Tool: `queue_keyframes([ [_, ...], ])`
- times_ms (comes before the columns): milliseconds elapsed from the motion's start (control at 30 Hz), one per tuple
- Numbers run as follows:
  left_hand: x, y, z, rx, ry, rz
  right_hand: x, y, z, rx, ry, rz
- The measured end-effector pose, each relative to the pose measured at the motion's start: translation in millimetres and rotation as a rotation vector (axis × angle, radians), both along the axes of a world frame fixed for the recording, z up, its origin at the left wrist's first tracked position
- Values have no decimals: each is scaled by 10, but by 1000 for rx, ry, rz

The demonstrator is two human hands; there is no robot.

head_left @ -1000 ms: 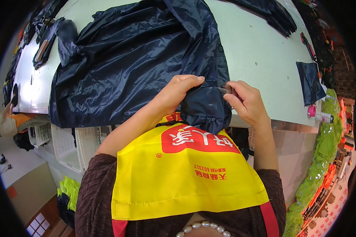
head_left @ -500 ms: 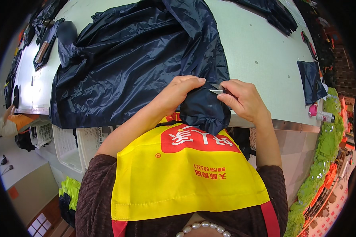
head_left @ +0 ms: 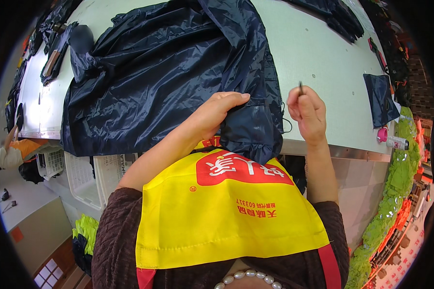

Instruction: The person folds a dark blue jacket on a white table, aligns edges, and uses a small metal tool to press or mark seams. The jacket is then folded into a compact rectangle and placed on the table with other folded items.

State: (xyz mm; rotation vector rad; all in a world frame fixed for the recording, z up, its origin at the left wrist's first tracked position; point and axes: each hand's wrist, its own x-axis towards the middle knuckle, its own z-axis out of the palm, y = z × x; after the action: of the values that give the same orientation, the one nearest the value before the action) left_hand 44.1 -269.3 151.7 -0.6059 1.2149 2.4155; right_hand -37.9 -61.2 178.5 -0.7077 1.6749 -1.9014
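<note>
A glossy dark navy garment [head_left: 164,77] lies spread and creased on the white table. My left hand [head_left: 217,111] is closed on its cloth near the right side, the thumb pointing right. Below those fingers, a bunched part of the garment hangs over the table's front edge against my yellow apron. Apart from the cloth, my right hand [head_left: 308,114] is raised over the table with its fingers curled round a pair of thread snips [head_left: 301,88]. Only a dark narrow end of the snips shows. A thin dark thread [head_left: 289,126] loops between the garment and this hand.
Navy cloth pieces [head_left: 378,98] lie at the table's right end, near a small bottle with a pink cap [head_left: 398,143]. More dark garments [head_left: 332,19] lie at the back. White plastic baskets [head_left: 82,178] stand under the table at left. Another person [head_left: 14,153] is at far left.
My right hand has moved up and right, away from the cloth, turning the snips so the blades no longer point left. My left hand stays in place on the garment.
</note>
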Motion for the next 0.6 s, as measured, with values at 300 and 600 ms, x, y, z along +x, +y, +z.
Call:
queue_keyframes([
  [300, 35, 11, -34, -354, 157, -39, 442, -269, -89, 525, 774, -108],
  [600, 84, 0, 58, -206, 151, -109, 319, -173, 28, 319, 231, -7],
])
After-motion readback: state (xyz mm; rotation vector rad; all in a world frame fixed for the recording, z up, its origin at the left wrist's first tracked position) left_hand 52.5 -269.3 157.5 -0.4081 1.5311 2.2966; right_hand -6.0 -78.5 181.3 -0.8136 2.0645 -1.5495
